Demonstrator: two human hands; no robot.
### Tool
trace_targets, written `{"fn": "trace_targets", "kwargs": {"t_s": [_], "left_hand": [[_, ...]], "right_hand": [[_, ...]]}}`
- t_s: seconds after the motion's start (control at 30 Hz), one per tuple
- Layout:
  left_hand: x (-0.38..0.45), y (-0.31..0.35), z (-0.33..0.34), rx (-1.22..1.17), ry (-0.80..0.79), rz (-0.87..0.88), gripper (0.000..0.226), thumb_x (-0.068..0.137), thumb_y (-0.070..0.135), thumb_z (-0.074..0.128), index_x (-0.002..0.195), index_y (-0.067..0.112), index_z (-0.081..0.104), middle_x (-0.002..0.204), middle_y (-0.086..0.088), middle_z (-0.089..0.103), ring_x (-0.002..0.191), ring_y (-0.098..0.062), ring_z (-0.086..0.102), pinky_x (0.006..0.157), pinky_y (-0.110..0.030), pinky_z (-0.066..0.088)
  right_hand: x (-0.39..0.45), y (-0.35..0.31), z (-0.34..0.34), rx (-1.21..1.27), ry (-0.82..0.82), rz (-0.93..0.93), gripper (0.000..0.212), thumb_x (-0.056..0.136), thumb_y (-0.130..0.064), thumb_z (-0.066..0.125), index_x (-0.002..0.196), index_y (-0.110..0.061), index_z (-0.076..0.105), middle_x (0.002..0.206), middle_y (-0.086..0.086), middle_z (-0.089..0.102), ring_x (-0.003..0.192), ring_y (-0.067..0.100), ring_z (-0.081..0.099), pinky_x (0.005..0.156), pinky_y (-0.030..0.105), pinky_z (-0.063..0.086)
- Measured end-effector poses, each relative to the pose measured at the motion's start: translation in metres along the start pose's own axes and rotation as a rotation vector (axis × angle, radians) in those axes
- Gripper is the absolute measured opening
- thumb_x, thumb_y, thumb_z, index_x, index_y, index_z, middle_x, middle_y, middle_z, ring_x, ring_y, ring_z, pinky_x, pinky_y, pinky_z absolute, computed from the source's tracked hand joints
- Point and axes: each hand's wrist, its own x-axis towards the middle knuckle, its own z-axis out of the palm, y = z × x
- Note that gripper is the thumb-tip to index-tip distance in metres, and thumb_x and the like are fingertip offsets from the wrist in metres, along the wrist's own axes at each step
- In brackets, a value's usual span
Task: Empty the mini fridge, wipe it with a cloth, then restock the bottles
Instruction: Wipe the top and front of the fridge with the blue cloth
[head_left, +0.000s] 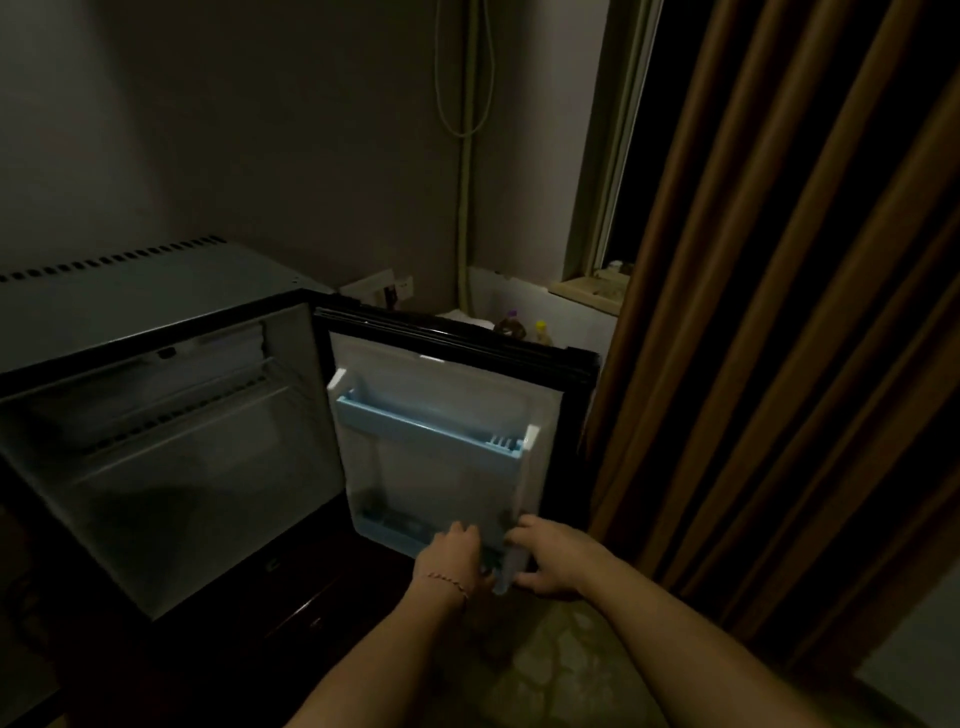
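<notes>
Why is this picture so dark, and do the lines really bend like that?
Head view: the room is dim and the fridge interior is unlit, so the hands at the lower door shelf look murky. The wide lens bows the curtain folds, and fine detail is soft.

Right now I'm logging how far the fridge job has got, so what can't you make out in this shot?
- Lower door shelf, head view: both hands cover its right end; contents too dark to tell.
- Right hand: it grips a pale upright object, unclear whether bottle or shelf part.
- Left hand: fingertips hidden in shadow.
- Fridge interior: floor too dark.
- Two bottles behind the door: only tops show.
</notes>
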Motion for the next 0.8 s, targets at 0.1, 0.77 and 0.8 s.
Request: {"fn": "trace_targets", "kwargs": {"t_s": [0.1,0.77,0.8], "left_hand": [[-0.011,0.040,0.018,-0.062,0.032,-0.066,0.053,0.087,0.050,0.060,0.125,0.015,0.049,0.126,-0.010,0.050,0.116,-0.029,0.053,0.095,-0.043,0.049],[0.156,0.273,0.027,-0.173,0.000,-0.255,0.063,0.087,0.044,0.065,0.139,0.021,0.039,0.142,-0.007,0.041,0.125,-0.026,0.046,0.100,-0.041,0.046],[0.171,0.271,0.023,-0.182,0.015,-0.252,0.064,0.087,0.044,0.064,0.140,0.020,0.038,0.143,-0.007,0.040,0.126,-0.026,0.045,0.101,-0.040,0.045]], "right_hand": [[-0.019,0.045,0.003,-0.019,-0.016,-0.036,0.060,0.094,-0.041,0.062,0.148,-0.023,0.041,0.142,0.008,0.041,0.125,0.029,0.050,0.095,0.039,0.048],[0.006,0.306,-0.062,0.032,0.084,-0.002,0.063,0.095,-0.041,0.062,0.150,-0.026,0.035,0.140,-0.002,0.036,0.114,0.020,0.055,0.090,0.036,0.053],[0.017,0.316,-0.067,0.024,0.076,-0.003,0.063,0.095,-0.041,0.061,0.150,-0.026,0.036,0.139,-0.002,0.036,0.113,0.020,0.055,0.090,0.036,0.053]]}}
